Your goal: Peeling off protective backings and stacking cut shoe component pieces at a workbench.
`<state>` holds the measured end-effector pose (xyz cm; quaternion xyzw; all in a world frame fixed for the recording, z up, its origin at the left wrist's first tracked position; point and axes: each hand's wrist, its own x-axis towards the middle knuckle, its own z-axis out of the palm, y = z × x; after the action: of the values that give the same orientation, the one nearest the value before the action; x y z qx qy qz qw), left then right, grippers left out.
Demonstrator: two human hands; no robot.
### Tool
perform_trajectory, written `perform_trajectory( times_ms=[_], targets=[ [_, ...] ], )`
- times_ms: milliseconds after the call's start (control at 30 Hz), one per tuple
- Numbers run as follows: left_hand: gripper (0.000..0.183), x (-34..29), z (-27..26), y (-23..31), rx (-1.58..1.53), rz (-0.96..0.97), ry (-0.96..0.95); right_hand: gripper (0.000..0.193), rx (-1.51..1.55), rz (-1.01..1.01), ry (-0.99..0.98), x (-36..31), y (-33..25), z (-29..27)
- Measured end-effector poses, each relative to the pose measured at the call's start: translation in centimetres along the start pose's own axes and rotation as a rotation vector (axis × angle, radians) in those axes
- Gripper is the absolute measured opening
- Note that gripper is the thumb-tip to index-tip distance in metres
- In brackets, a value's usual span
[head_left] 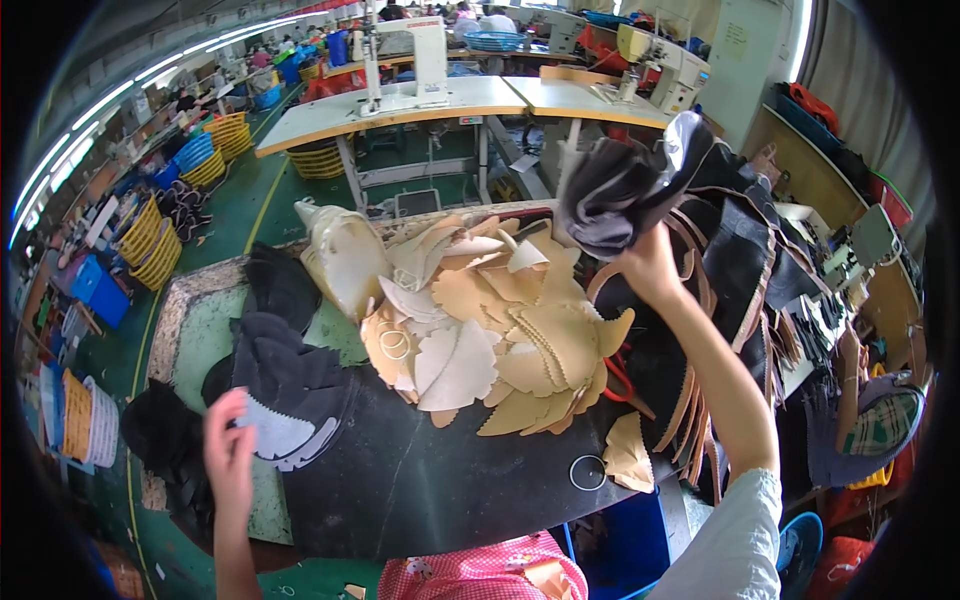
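One grip unclear — your left hand [231,450], beside grey scalloped piece [282,430]; can't tell if fingers hold it. Right hand [645,262] clamped on dark bundle [615,190], raised over right side of counter [500,485] — pinch firmly, keep layers together. Bundle's long axis slants, shiny end pointing up and right.

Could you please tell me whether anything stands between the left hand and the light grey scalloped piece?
Nothing visible does: the left hand is beside the light grey piece, at its left edge; whether they touch, I cannot tell.
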<state>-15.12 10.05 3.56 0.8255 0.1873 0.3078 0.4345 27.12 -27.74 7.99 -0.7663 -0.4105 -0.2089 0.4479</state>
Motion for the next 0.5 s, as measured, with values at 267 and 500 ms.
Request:
perform_trajectory(
  times_ms=[267, 500],
  targets=[
    [0.076, 1.1, 13.8, 7.0, -0.441, 0.152, -0.486, 0.073, 0.151, -0.003, -0.364, -5.2, -9.9, 5.3],
    [0.032, 1.3, 16.7, 10.0, -0.667, 0.177, -0.394, 0.078, 0.037, 0.122, -0.558, -6.7, -14.6, 5.1]
  ],
)
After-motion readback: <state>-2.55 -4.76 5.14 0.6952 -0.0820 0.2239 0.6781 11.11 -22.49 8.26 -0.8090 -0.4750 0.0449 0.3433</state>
